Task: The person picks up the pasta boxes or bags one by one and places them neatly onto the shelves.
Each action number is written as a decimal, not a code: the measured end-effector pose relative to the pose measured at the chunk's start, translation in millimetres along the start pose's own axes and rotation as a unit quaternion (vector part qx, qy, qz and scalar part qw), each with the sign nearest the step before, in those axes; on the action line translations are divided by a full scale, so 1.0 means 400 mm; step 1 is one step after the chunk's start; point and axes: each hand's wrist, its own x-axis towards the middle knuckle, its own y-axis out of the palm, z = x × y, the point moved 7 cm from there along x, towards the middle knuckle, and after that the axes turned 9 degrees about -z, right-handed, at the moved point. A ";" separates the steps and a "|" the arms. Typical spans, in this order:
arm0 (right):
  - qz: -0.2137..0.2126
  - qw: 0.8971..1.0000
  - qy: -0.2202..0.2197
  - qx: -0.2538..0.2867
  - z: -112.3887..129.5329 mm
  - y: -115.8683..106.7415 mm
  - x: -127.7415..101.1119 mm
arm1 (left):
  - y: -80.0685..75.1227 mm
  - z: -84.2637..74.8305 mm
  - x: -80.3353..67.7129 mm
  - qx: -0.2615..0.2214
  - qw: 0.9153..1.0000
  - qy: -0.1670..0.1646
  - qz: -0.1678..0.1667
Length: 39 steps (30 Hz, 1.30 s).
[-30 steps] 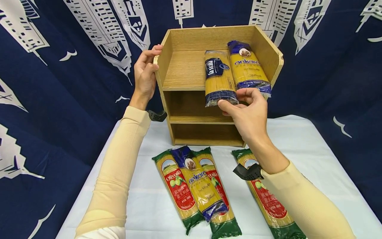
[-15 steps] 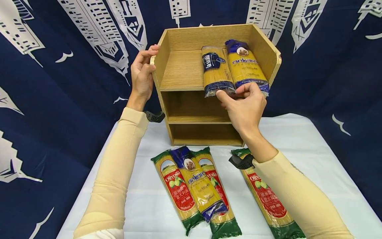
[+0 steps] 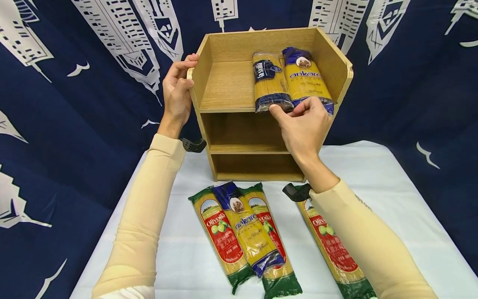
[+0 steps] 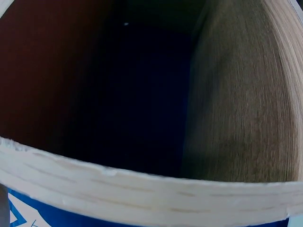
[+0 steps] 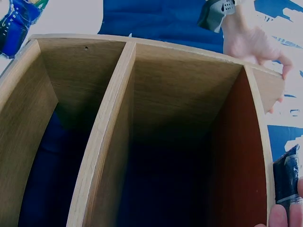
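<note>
A: Where do your hands sit?

B: Your left hand (image 3: pixel 177 93) is raised beside the wooden shelf unit (image 3: pixel 228 89), palm against the outside of its left wall, fingers curled over the wall's front top corner, so it grips the unit. The left forearm, in a beige sleeve, rises steeply from the table (image 3: pixel 377 174). The left wrist view shows only a blurred pale board edge and dark interior.

A: And the right?

B: Your right hand (image 3: pixel 304 126) reaches up to the front edge of the top shelf, wrist below and fingers pointing up. Thumb and fingertips pinch the dark near end of the la sicilia spaghetti pack (image 3: pixel 269 81), so that hand is grasping the pack.

A: Where does the pack lie?

B: Flat on the top shelf, lengthwise front to back, its near end just over the front edge and directly above your knuckles. It touches the ankara pack (image 3: pixel 306 77) on its right, which lies against the right wall. In the right wrist view, only a dark blue corner of wrapper shows by your fingertips (image 5: pixel 279 217), beside the 2 lower compartments.

A: On the table?

B: 3 packs overlap: 2 Olivoila packs (image 3: pixel 220 234) with a second ankara pack (image 3: pixel 250 232) across them. Another Olivoila pack (image 3: pixel 332 245) lies partly under your right forearm.
</note>
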 end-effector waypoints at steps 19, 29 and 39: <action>0.025 0.999 0.020 0.034 -0.013 0.005 0.004 | -0.002 0.000 -0.006 0.008 1.000 -0.002 0.000; 0.107 0.987 0.070 0.098 0.005 -0.020 -0.043 | 0.000 -0.001 -0.007 0.001 1.000 -0.005 0.001; 0.174 0.974 0.059 0.134 0.019 -0.087 -0.130 | 0.003 -0.006 -0.001 -0.006 1.000 0.003 0.003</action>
